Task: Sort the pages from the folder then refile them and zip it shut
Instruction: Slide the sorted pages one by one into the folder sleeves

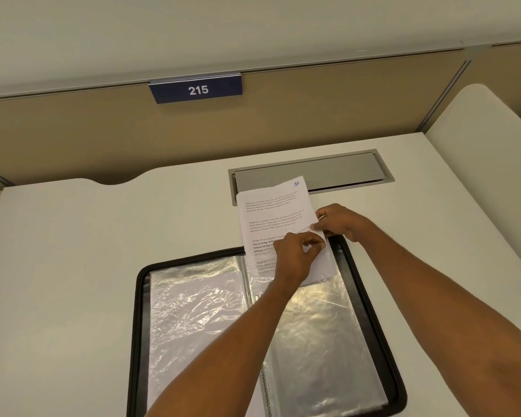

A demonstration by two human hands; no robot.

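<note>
A black zip folder (370, 311) lies open on the desk, its clear plastic sleeves (193, 302) shining on both halves. A printed page (271, 212) marked "10" in blue at its top corner sticks out of the top of the right-hand sleeve, its lower part inside the plastic. My left hand (295, 257) pinches the sleeve's upper edge over the page. My right hand (340, 224) pinches the page's right edge near the folder's far right corner. Both forearms reach in from below.
The white desk (73, 251) carries a grey cable flap (310, 173) just behind the page. A tan partition with a blue "215" plate (196, 90) stands at the back. A white side panel (487, 152) rises on the right.
</note>
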